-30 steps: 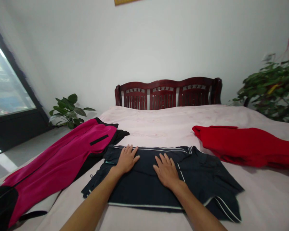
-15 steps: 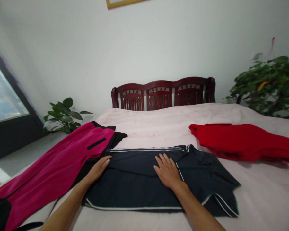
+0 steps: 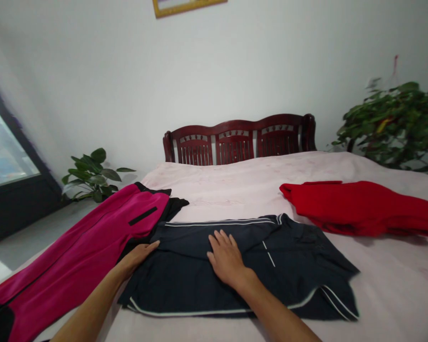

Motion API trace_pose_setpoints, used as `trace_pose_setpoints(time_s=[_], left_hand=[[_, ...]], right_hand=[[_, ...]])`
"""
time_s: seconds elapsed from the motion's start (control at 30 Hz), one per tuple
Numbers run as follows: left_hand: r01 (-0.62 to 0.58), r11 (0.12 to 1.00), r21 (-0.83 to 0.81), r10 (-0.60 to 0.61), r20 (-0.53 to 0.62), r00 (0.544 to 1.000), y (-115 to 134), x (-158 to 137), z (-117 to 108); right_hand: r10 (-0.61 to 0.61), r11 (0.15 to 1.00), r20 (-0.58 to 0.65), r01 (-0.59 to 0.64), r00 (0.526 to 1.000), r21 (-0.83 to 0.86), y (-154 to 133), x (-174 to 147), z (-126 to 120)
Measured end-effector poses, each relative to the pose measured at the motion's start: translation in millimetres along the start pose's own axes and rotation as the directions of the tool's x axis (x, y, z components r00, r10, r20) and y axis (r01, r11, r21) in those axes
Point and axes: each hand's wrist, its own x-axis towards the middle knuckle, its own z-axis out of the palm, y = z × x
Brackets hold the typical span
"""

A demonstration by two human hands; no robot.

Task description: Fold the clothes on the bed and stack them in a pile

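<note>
A dark navy garment with white piping (image 3: 185, 280), which looks like shorts, lies spread and folded across the bed in front of me. My right hand (image 3: 226, 259) rests flat on its middle, fingers spread. At its left end, my left hand (image 3: 141, 256) touches the fabric with its fingers stretched toward the right; the underside of that hand is hidden. A magenta and black garment (image 3: 92, 247) stretches out to the left, its black part meeting the navy cloth near my left hand. Over to the right lies a folded red garment (image 3: 356, 206), apart from both hands.
Pale pink bedding (image 3: 228, 187) covers the bed, with a dark red wooden headboard (image 3: 235, 142) at the far end. Leafy plants stand at the left (image 3: 92, 173) and right (image 3: 395, 123). A dark-framed glass door (image 3: 14, 175) is at far left.
My right hand has slid left across the navy cloth. My left hand has shifted slightly left and down, and the cloth's left end has moved a little outward.
</note>
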Motion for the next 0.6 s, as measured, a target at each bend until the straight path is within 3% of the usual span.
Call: trace_pose_setpoints(time_s=[0.2, 0.37, 0.47, 0.6], left_hand=[[-0.098, 0.985, -0.140, 0.100, 0.006, 0.995, -8, 4, 1], [0.008, 0.926, -0.377, 0.047, 0.136, 0.990, -6, 0, -3], [0.001, 0.897, -0.442, 0.098, 0.200, 0.975, 12, -3, -2], [-0.165, 0.910, -0.381, 0.238, 0.153, 0.959, 51, -10, 20]], right_hand=[[-0.025, 0.990, -0.049, 0.032, 0.998, 0.137, -51, 29, 33], [-0.070, 0.982, -0.033, 0.075, 0.997, 0.175, -64, 34, 60], [-0.082, 0.965, -0.019, 0.084, 0.996, 0.248, -62, 32, 58], [-0.057, 0.859, 0.032, 0.033, 0.998, 0.510, -56, 33, 46]])
